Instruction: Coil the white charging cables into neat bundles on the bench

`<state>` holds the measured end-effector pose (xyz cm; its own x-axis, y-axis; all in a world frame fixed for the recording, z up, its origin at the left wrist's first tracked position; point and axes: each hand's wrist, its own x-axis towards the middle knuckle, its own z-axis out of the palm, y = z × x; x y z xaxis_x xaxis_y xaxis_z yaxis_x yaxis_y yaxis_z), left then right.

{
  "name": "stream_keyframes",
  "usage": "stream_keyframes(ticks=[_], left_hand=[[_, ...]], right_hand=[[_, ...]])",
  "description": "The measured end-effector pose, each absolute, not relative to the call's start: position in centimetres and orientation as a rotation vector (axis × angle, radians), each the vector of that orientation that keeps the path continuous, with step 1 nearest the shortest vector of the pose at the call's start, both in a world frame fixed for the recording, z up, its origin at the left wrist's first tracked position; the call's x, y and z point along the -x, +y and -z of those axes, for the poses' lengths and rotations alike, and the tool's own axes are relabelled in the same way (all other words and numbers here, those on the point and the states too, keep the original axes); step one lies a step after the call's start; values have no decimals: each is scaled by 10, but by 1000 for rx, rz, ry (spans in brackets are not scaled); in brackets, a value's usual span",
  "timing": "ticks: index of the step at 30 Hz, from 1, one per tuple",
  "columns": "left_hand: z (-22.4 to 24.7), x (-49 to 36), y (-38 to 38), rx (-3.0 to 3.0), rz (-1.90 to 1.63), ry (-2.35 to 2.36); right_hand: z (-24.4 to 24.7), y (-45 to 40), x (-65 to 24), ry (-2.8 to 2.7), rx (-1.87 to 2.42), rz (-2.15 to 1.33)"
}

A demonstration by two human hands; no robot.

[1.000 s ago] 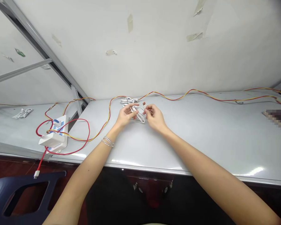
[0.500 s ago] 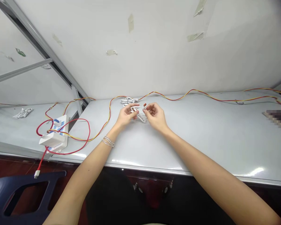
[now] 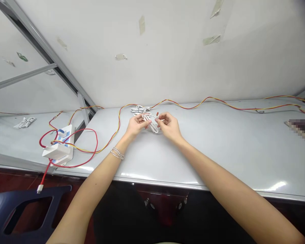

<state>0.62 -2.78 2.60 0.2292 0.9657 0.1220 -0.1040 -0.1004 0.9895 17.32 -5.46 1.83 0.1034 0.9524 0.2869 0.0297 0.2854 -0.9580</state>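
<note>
Working over a grey surface (image 3: 226,145): one power strip (image 3: 58,146) at left, one red-and-yellow wire (image 3: 183,108), three white cables counted. Left hand (image 3: 136,124) and right hand (image 3: 169,127) pinch narrowly on the looped white cable (image 3: 152,126) between them (red tip (image 3: 157,115) upright by the right fingers (image 3: 159,119)); white coil (image 3: 140,109) just behind, white bundle (image 3: 24,122) far left.

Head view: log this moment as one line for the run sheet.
left hand: holds white cable loops | right hand: pinches same loops beside red end piece | behind: white cable bundle, red-yellow wire
</note>
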Motion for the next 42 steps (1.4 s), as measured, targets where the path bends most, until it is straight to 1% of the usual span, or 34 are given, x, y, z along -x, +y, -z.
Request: stream_keyframes(ticks=[7,12,20,23,27,30,34,37,39,42], left_hand=[[-28,-7,-32,-1344,-1094,873],[-29,-6,-34,-1438,-1079,980],[-25,-10,-35,-1401,-1053,903],[-25,-13,-39,-1478,-1066,972],[-28,-15,-43,-1543,-973,1003],[-27,-16,-43,-1504,-1015,1001],[-21,-15,-38,-1485,-1093,1076],[-19,-13,-33,-1444,-1108,1139],[-19,-12,-31,-1389,-1104,1137],[-21,-10,-31,-1280,-1075,1068]], right_hand=[[-7,-46,-175,-1219,1163,-982],[-3,-43,-176,-1219,1176,-991],[-6,-48,-174,-1194,1139,-1123],[-10,-51,-174,-1244,1118,-1172],[-10,-54,-172,-1319,1109,-1226],[-7,-53,-171,-1347,1128,-1243],[-7,-51,-174,-1392,1220,-1189],[-13,-53,-180,-1596,1327,-1080],[-20,-55,-183,-1737,1278,-1081],[-26,-59,-183,-1793,1187,-1111]])
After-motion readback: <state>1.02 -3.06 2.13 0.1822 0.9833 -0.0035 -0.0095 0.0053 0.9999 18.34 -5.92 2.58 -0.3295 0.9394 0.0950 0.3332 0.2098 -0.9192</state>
